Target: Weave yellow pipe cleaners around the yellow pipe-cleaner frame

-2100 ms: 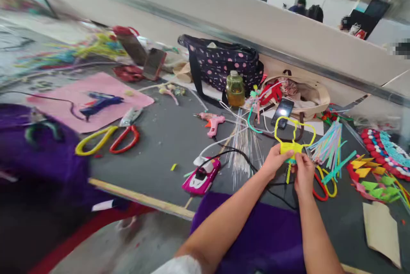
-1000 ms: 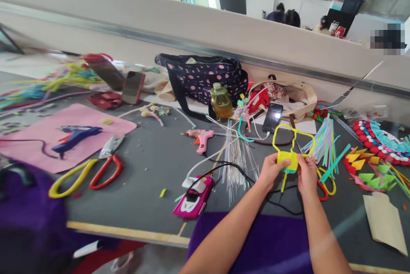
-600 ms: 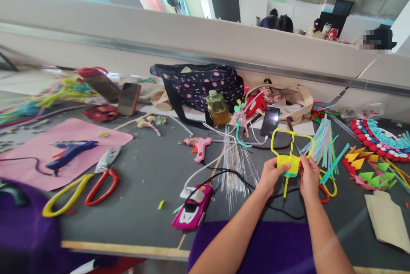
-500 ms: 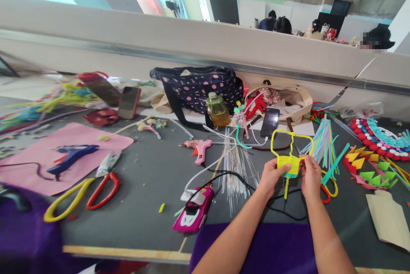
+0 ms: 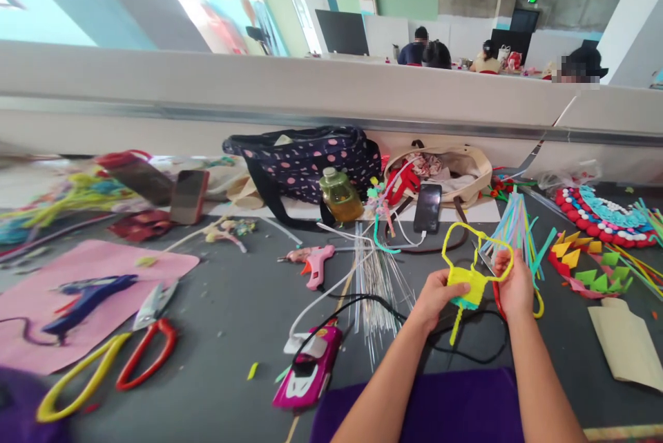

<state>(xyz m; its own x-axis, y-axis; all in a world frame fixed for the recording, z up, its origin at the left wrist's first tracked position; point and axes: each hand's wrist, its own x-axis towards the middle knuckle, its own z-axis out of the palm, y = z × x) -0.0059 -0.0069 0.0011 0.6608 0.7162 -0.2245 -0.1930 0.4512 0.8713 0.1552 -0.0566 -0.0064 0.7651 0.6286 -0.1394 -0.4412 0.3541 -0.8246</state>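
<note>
Pink glue gun [image 5: 313,265], spotted bag [image 5: 305,161], scissors [image 5: 132,343], phone [image 5: 427,209] on grey table [image 5: 228,332].

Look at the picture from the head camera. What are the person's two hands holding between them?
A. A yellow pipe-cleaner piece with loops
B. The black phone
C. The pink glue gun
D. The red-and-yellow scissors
A: the left hand and right hand grip the yellow pipe-cleaner piece from either side, while the pink glue gun lies apart on the table.

On the desk [image 5: 228,332], a glue gun [image 5: 311,265] lies left of the wire bundle [image 5: 376,284]. A bottle [image 5: 339,195] stands behind the bundle, a toy car [image 5: 308,374] before it, and scissors [image 5: 111,367] far left of it.
</note>
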